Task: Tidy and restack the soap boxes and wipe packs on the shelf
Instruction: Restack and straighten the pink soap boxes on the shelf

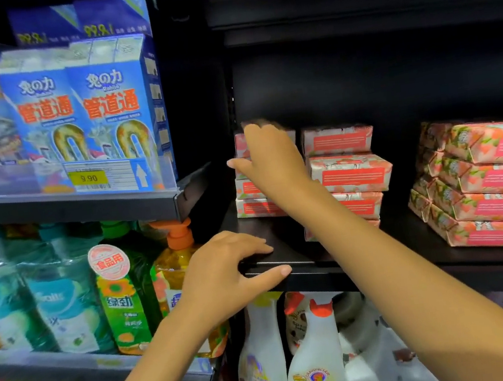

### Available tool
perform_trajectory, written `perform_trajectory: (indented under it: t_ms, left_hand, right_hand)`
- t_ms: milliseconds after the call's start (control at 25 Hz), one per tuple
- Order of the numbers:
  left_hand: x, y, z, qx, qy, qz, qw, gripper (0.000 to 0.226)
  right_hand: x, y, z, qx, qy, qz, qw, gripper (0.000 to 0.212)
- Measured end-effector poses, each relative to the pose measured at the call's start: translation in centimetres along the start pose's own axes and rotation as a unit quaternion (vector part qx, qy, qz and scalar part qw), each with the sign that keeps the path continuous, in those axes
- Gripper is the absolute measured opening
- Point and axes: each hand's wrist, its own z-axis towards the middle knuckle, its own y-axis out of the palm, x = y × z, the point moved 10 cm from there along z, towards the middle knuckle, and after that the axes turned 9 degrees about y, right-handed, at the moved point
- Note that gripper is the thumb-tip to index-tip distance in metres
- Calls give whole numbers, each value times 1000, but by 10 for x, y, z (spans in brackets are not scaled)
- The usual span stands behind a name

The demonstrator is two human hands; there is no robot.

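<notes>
Soap box (291, 138) atop stack: gripped by right hand (271, 159); left hand (228, 270) straight-fingered on shelf edge (309, 274)

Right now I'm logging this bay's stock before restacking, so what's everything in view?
left soap stack: at least three boxes, pink, dark shelf's left end
middle soap stack: four boxes, pink, beside it
floral packs: four layers, pink, shelf's right
dark shelf: one, black, centre
drain-cleaner boxes: two in front, blue, upper left
price tag: one, yellow, below them
refill pouches: several, teal, lower left
dish-soap bottle: one, green, right of the pouches
pump bottle: one, orange, beside it
spray bottles: at least two, white, under the dark shelf
left grip: rests on the shelf's front edge
right grip: fingers curl over the left stack's top box
</notes>
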Motion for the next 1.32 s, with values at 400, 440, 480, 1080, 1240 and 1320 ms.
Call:
perform_trajectory:
  t_ms: [400, 440, 480, 1080, 1240, 1320]
  left_hand:
    - [0, 1, 0, 10, 5, -3, 1000, 58]
    - [0, 1, 0, 10, 5, -1, 1000, 58]
    - [-1, 0, 0, 10, 5, 1, 1000, 58]
    - [2, 0, 0, 0, -7, -14, 1000, 55]
    - [11, -29, 25, 114, 17, 7, 993, 45]
    - [16, -37, 51, 135, 43, 47, 989, 48]
  right_hand:
    - [16, 16, 11, 68, 20, -68, 995, 30]
    - [15, 14, 11, 74, 15, -71, 995, 33]
    - [13, 11, 10, 81, 9, -74, 994, 35]
    - [41, -133, -77, 171, -27, 288, 942, 28]
    - [79, -152, -113, 127, 8, 277, 953, 25]
    - [93, -146, -130, 104, 26, 242, 964, 29]
